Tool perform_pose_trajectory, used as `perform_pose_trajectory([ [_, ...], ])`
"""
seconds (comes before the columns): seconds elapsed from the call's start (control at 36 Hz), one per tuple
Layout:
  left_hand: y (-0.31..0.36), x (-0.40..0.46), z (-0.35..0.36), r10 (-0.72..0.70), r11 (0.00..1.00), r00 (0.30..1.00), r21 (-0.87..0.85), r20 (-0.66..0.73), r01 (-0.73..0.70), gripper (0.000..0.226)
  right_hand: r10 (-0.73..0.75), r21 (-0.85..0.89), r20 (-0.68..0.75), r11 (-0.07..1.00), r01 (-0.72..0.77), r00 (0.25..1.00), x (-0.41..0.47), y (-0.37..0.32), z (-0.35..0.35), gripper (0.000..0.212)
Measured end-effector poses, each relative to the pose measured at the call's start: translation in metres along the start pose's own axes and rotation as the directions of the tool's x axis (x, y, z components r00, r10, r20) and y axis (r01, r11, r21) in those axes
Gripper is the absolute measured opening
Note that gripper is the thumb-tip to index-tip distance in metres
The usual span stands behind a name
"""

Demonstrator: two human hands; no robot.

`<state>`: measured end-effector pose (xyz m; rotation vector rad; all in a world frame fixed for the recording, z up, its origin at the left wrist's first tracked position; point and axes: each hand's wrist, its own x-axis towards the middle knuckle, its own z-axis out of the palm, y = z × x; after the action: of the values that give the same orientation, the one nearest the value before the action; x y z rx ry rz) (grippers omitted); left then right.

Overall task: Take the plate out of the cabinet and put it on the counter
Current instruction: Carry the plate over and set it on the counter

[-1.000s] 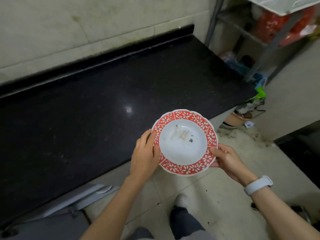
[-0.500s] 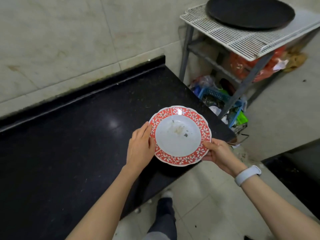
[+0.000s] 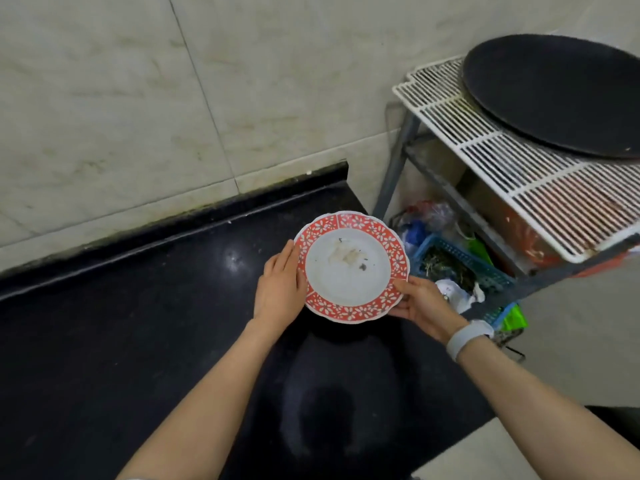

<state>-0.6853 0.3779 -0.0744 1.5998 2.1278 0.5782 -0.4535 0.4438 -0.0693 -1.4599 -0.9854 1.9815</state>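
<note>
Above the far right corner of the black counter [image 3: 121, 341], the plate [image 3: 351, 266] hangs between both hands, held roughly level with its white well facing up and a few dark crumbs and smears in the middle. The left hand [image 3: 280, 289] presses flat against the plate's left rim, fingers stretched along the red flowered border. The right hand [image 3: 420, 301] grips the lower right rim, thumb on top and fingers curled beneath. Each hand sits at its own side of the plate, so neither is nearer than the other; the plate is round, with no long axis to line up.

What matters for the set-down is what lies beneath: most of the plate appears to hang over the counter, but its right edge reaches toward the counter's end, past which a wire rack [image 3: 519, 168] stands over clutter on the floor. Whether the plate already touches the counter cannot be told. A landing spot slightly to the left would likely be safer.
</note>
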Motion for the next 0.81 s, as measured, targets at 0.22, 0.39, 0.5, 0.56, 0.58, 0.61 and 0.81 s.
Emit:
perform_pose_trajectory([
  [0.22, 0.009, 0.065, 0.009, -0.22, 0.975, 0.974, -0.02, 0.043, 0.221, 0.055, 0.057, -0.058, 0.034, 0.997, -0.055, 0.998, 0.081, -0.044, 0.005, 0.021],
  [0.39, 0.002, 0.092, 0.014, -0.288, 0.955, 0.957, -0.06, 0.038, 0.29, 0.057, 0.079, -0.113, 0.077, 0.991, -0.07, 0.994, 0.123, -0.064, 0.009, 0.02],
  [0.5, -0.001, 0.103, 0.019, -0.279, 0.959, 0.96, -0.062, -0.013, 0.278, 0.055, 0.1, -0.127, 0.085, 0.988, -0.088, 0.991, 0.143, -0.067, 0.008, 0.024],
  [0.56, -0.006, 0.106, 0.023, -0.269, 0.962, 0.963, -0.062, -0.028, 0.267, 0.055, 0.099, -0.119, 0.084, 0.989, -0.089, 0.992, 0.15, -0.067, 0.009, 0.027],
  [0.58, -0.009, 0.108, 0.025, -0.265, 0.963, 0.964, -0.066, -0.035, 0.263, 0.055, 0.103, -0.116, 0.08, 0.989, -0.093, 0.991, 0.153, -0.068, 0.009, 0.028],
  [0.61, -0.01, 0.109, 0.027, -0.265, 0.963, 0.963, -0.073, -0.042, 0.261, 0.054, 0.109, -0.116, 0.076, 0.988, -0.1, 0.991, 0.157, -0.068, 0.009, 0.03],
  [0.81, -0.012, 0.115, 0.032, -0.262, 0.964, 0.962, -0.078, -0.078, 0.256, 0.054, 0.173, -0.11, 0.108, 0.981, -0.161, 0.979, 0.167, -0.072, 0.006, 0.03],
])
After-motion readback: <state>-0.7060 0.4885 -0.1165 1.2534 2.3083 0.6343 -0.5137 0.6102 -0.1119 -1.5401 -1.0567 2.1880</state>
